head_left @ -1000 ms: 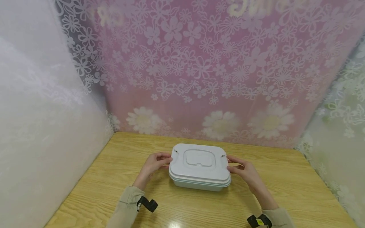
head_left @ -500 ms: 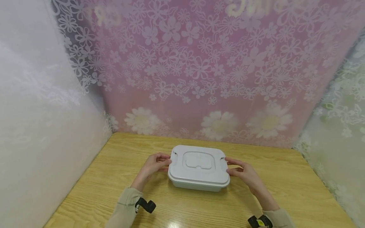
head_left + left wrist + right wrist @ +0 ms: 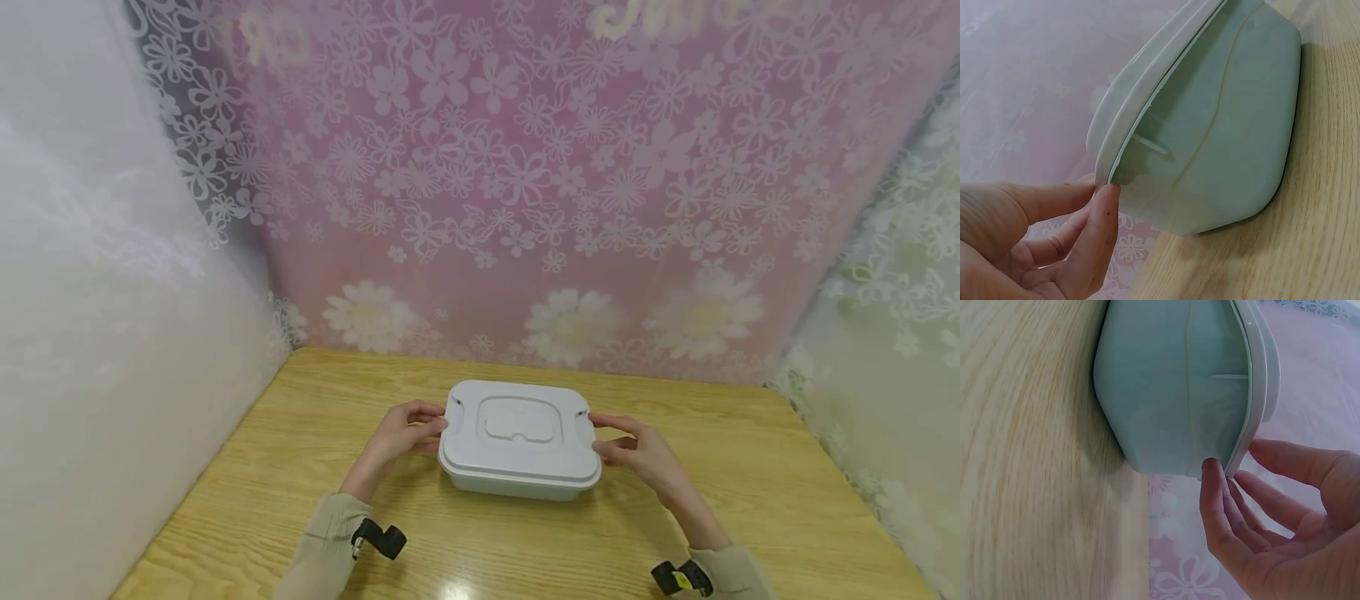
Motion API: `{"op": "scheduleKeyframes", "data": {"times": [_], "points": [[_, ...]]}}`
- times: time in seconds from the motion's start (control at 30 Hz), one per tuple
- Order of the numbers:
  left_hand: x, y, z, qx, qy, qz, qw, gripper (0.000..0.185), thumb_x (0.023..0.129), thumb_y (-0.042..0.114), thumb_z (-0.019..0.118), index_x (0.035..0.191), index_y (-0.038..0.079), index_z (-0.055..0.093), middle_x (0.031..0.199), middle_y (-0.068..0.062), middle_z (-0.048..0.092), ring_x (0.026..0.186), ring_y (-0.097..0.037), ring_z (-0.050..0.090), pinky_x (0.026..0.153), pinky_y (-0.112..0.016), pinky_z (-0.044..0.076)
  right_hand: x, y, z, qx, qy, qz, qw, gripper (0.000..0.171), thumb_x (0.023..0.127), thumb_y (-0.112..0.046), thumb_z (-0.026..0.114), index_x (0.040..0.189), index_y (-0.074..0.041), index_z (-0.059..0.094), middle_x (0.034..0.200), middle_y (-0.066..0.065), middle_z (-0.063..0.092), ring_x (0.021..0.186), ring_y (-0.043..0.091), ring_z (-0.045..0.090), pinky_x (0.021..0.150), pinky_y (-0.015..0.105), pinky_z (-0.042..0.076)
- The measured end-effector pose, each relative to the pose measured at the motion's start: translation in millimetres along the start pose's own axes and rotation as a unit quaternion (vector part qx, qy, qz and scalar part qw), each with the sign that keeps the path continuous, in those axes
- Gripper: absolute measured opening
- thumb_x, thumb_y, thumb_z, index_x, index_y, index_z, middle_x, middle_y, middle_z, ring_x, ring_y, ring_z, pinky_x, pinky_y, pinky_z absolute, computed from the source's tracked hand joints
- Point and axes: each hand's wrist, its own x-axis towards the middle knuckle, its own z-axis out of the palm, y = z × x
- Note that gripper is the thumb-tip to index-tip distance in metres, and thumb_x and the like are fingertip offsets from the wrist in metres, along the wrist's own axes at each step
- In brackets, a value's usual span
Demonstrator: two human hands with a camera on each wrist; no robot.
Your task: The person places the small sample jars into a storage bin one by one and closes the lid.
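Note:
In the head view a white rectangular lid point(image 3: 519, 454) with a raised centre panel lies level over a pale green plastic box point(image 3: 513, 487) standing on the table. My left hand point(image 3: 399, 435) pinches the lid's left edge. The left wrist view has the thumb against the white rim and the index fingertip point(image 3: 1107, 194) just beneath it. On the opposite side, my right hand point(image 3: 647, 457) pinches the lid's right edge, thumb on the rim and other fingers under it. A short rib marks the box's end wall in both wrist views. The inside of the box is hidden.
The wood-grain table point(image 3: 360, 379) runs back to a pink flower-printed curtain point(image 3: 480, 208). Pale sheets hang at the left point(image 3: 135, 333) and right sides. A black strap-mounted device point(image 3: 381, 538) sits on each wrist.
The lid has come down onto the box; the layered edge seen at the front a second ago now shows as a single rim. Both hands keep their hold at the sides.

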Motion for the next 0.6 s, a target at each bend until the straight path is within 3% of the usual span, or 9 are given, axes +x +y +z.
{"op": "scheduleKeyframes", "data": {"times": [0.27, 0.43, 0.5, 0.6], "points": [[2.6, -0.9, 2.0, 0.007, 0.006, 0.002, 1.0000, 0.032, 0.098, 0.010, 0.068, 0.124, -0.008, 0.062, 0.114, -0.021, 0.064, 0.094, -0.020, 0.070, 0.079, -0.036, 0.063, -2.9, -1.0, -2.1, -0.004, 0.003, -0.008, 1.000, 0.054, 0.097, -0.014, 0.071, 0.145, 0.003, 0.053, 0.147, 0.030, 0.047, 0.097, 0.013, 0.071, 0.084, 0.043, 0.061], [4.7, -2.3, 3.5, 0.069, 0.017, 0.033, 0.9969, 0.030, 0.096, 0.014, 0.072, 0.119, -0.004, 0.066, 0.111, -0.018, 0.068, 0.091, -0.023, 0.070, 0.079, -0.043, 0.063, -3.7, -1.3, -4.8, -0.012, 0.011, -0.003, 1.000, 0.059, 0.097, -0.015, 0.070, 0.149, 0.002, 0.046, 0.143, 0.030, 0.049, 0.101, 0.017, 0.069, 0.085, 0.042, 0.061], [5.5, -3.2, 2.5, 0.118, 0.027, 0.053, 0.9912, 0.028, 0.097, 0.017, 0.071, 0.119, -0.001, 0.068, 0.112, -0.016, 0.069, 0.092, -0.026, 0.070, 0.078, -0.045, 0.063, -3.3, -1.7, -5.4, -0.026, 0.019, -0.003, 0.999, 0.059, 0.100, -0.018, 0.067, 0.150, 0.001, 0.044, 0.143, 0.030, 0.049, 0.107, 0.025, 0.067, 0.087, 0.043, 0.060], [5.5, -5.2, -0.8, 0.220, 0.062, 0.079, 0.9703, 0.031, 0.101, 0.026, 0.066, 0.124, 0.005, 0.069, 0.117, -0.012, 0.070, 0.102, -0.031, 0.070, 0.083, -0.047, 0.061, -2.0, -2.6, -5.9, -0.072, 0.040, -0.011, 0.997, 0.056, 0.105, -0.026, 0.060, 0.151, 0.001, 0.043, 0.147, 0.028, 0.046, 0.120, 0.041, 0.059, 0.092, 0.049, 0.058]]}}
